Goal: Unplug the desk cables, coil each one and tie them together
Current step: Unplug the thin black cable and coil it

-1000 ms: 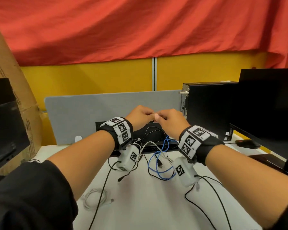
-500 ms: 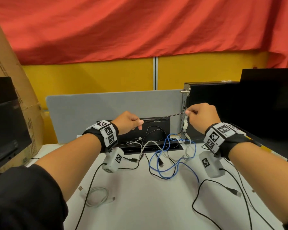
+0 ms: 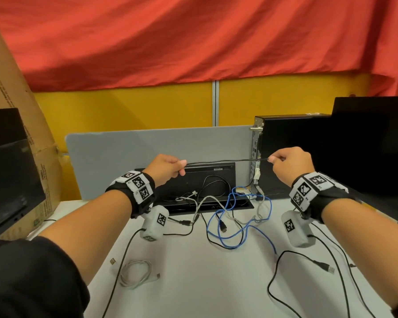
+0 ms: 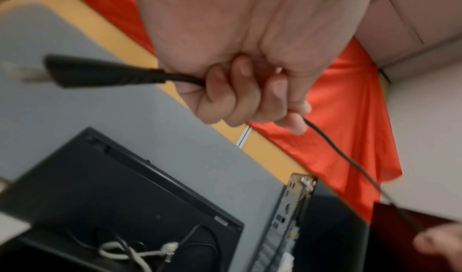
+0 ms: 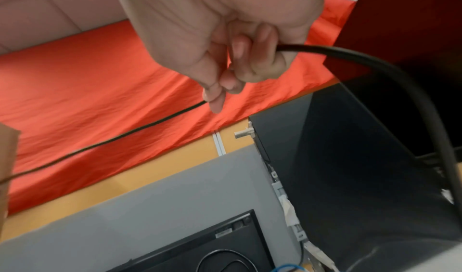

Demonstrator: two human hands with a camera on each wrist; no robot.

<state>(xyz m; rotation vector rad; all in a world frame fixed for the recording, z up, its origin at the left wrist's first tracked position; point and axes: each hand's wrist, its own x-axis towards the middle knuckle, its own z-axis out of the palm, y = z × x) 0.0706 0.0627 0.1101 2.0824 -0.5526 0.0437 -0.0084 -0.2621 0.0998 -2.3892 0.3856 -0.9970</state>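
A thin black cable (image 3: pixel 223 161) runs taut between my two raised hands above the desk. My left hand (image 3: pixel 168 167) grips it near its black plug (image 4: pixel 105 72), which sticks out of the fist. My right hand (image 3: pixel 285 164) pinches the cable (image 5: pixel 125 136) in front of the black computer tower (image 3: pixel 292 154); the rest of the cable (image 5: pixel 390 82) curves away behind that hand. A blue cable (image 3: pixel 230 216), grey-white cables (image 3: pixel 202 200) and more black cables (image 3: pixel 216 182) lie tangled by the open black cable tray (image 3: pixel 216 171). A coiled white cable (image 3: pixel 136 274) lies at the front left.
A grey divider panel (image 3: pixel 124 154) stands behind the tray. A cardboard box (image 3: pixel 16 125) and a dark monitor (image 3: pixel 7 171) are at the left, another monitor (image 3: pixel 375 145) at the right. A loose black cable with a USB plug (image 3: pixel 329 268) lies on the white desk (image 3: pixel 205 283) at the right.
My hands were together at the centre one second ago. They have drawn apart, left going left and right going right, and the black cable now stretches between them.
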